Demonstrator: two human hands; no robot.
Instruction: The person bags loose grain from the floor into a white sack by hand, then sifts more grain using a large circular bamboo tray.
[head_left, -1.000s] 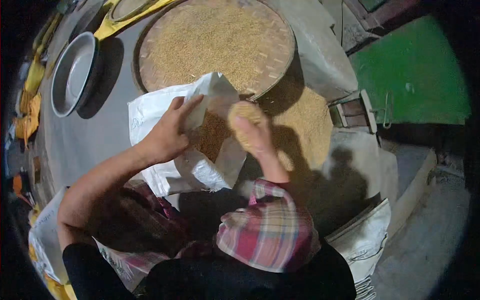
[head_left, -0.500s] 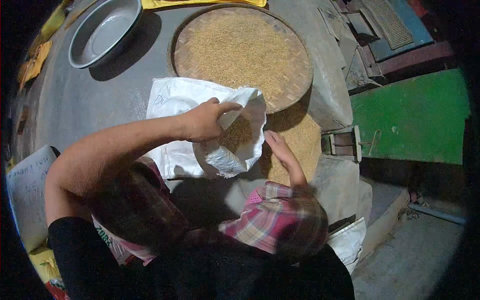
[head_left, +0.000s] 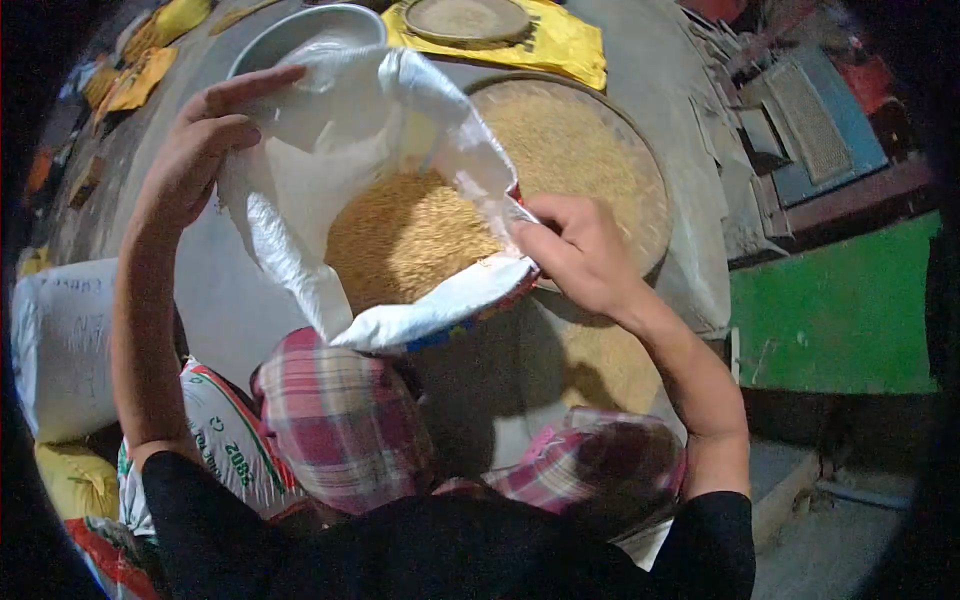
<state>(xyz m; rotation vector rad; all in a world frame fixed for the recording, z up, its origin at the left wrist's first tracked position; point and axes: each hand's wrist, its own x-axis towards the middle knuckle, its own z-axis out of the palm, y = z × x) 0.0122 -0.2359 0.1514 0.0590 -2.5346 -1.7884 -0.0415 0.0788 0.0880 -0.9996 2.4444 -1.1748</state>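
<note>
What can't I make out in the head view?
Head view:
Depth of the grain: hidden by its surface and the white sack.
Near side of the grey basin: behind the white sack.
Left part of the woven tray: behind the white sack and right hand.
Writing on the pale bag: too blurred.

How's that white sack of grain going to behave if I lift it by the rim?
The white sack is probably floppy, as its rim is creased and folded. It would likely hang bottom-heavy, since grain is pooled inside. The grain looks loose, so it may shift and spill if the open sack tips.
</note>
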